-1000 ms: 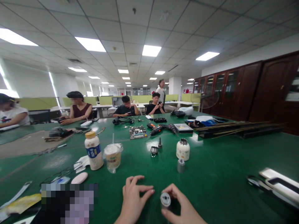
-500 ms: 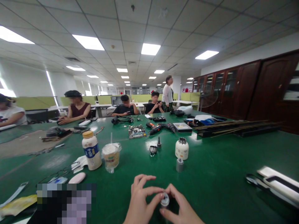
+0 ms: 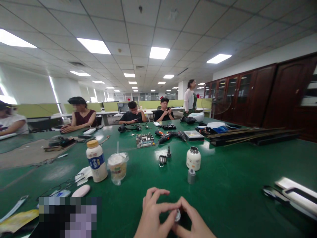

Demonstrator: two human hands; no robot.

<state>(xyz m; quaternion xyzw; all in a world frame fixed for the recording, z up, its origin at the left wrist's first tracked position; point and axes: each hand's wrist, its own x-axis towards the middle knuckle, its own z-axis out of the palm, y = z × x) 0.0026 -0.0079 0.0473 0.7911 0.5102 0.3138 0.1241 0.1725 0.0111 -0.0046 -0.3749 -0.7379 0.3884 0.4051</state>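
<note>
At the bottom centre of the frame, my right hand (image 3: 195, 220) has its fingers closed around the metal part (image 3: 177, 215), and my left hand (image 3: 156, 215) has thumb and index finger together at its top; if they pinch some small piece there, I cannot tell. I judge that the work on this top is under way, but how much is done or left is hidden by my fingers. The grey cylinder (image 3: 191, 177) stands apart, right of centre, just in front of the bottle (image 3: 193, 160).
</note>
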